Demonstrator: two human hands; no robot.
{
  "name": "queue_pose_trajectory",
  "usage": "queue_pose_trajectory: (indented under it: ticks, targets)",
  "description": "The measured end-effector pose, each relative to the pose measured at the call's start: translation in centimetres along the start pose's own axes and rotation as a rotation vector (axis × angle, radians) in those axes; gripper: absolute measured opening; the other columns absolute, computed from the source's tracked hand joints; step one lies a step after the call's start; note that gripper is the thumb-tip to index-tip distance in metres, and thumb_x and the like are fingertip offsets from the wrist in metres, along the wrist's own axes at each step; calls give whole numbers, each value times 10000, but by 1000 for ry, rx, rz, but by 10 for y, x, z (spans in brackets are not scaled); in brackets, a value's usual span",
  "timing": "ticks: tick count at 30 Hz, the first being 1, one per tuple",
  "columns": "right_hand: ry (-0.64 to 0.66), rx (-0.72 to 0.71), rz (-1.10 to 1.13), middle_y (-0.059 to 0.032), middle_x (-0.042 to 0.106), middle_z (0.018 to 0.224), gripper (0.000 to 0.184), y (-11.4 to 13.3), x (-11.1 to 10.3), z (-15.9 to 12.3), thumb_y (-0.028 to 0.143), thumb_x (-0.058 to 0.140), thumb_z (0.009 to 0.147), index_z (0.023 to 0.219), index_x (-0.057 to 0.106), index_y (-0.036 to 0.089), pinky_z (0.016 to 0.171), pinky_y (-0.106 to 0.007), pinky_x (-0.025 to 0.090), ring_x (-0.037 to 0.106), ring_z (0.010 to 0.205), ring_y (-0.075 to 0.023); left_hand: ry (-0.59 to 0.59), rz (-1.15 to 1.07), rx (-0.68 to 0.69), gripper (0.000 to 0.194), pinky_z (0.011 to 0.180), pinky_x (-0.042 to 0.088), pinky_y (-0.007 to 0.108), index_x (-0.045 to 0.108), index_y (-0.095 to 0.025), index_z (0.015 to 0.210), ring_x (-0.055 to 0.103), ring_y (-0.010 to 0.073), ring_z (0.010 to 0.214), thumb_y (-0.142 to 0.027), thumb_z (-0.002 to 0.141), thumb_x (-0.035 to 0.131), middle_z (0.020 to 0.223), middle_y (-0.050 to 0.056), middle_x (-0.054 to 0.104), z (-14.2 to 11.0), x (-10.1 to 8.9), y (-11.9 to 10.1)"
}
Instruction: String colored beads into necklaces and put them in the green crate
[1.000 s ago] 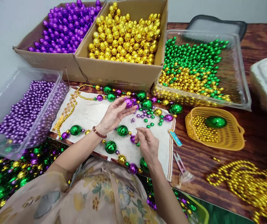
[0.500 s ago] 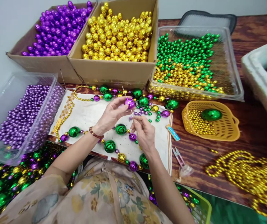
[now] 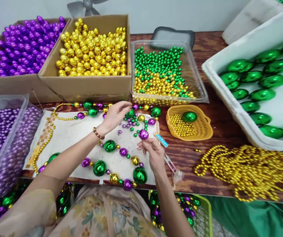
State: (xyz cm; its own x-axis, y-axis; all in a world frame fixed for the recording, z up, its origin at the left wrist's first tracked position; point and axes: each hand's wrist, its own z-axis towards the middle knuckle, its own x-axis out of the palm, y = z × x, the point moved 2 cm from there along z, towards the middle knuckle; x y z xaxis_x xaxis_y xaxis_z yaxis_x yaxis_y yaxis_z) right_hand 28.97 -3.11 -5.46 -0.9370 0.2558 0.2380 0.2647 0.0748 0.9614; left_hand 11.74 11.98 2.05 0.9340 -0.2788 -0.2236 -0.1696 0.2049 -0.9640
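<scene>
"At eleven o'clock from the right hand (image 3: 153, 149), what is that shiny ball?"

"A purple bead (image 3: 143, 134), over the right end of the white cloth (image 3: 74, 131)."

"Is the hand clamped on it?"

"I can't tell. The fingers are curled, thumb and forefinger tips at the bead's lower edge, but the grip itself doesn't show."

"And the left hand (image 3: 116, 115)?"

"Between ten and eleven from the right one, well apart from it. Its fingers stretch toward two o'clock, tips close together. Anything pinched there is too fine to make out, so I can't say whether it holds something."

"What lies round about?"

"Going by the purple bead: loose little beads (image 3: 131, 123) near it at ten o'clock, a carton (image 3: 87, 87) of gold beads at eleven, a clear tray (image 3: 193, 74) of green and gold ones at one."

"And lower down?"

"A yellow basket (image 3: 204, 131) at three, with one green bead (image 3: 189, 117) among gold ones; strung beads (image 3: 99, 168) toward eight, along the cloth's near edge."
</scene>
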Motion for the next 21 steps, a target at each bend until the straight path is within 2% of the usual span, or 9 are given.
queue_pose_trajectory:
  ticks: [3,6,9,13,15,17,21]
  targets:
    - [-43,29,14,-44,742,747,181,-6,-5,-4,368,743,798,788,702,192,487,-237,414,639,569,-141,29,110,126,149,1033,466,393,735,-178,918,651,208,991,-138,896,593,999,73,721,43,33,-14]
    - [-78,48,36,-34,714,678,195,-9,-11,-5,376,759,783,773,719,186,486,-242,407,576,524,-128,78,49,150,176,1063,414,397,729,-184,780,634,224,945,-55,828,621,833,60,662,90,63,-24]
    - [-98,70,53,-21,677,617,194,-12,-15,-6,378,761,783,768,730,187,489,-245,405,557,518,-132,113,104,187,201,1103,368,416,698,-203,697,611,266,1040,-18,760,650,757,57,629,137,84,-24]
    - [-114,89,70,-17,664,604,193,-14,-17,-7,372,763,778,740,725,187,496,-239,411,568,526,-132,277,396,6,283,1081,389,451,611,-190,518,625,327,1069,80,591,655,640,69,599,191,103,-4]
    - [-111,95,80,-17,663,602,196,-14,-17,-8,375,761,780,741,726,185,495,-235,409,570,522,-131,345,445,-75,327,1040,429,439,572,-188,447,650,335,1015,123,508,651,568,59,573,208,111,7]
    - [-104,97,72,-16,659,598,201,-14,-18,-9,378,754,788,742,726,184,499,-234,411,575,526,-132,362,445,-99,359,1013,451,436,545,-194,405,662,328,964,148,462,638,512,37,539,217,117,16]
    - [-96,84,41,-15,660,599,202,-13,-20,-10,379,744,801,756,729,182,507,-231,414,581,537,-132,352,441,-118,412,1058,410,485,476,-199,346,661,328,927,197,423,558,434,-8,426,220,119,26]
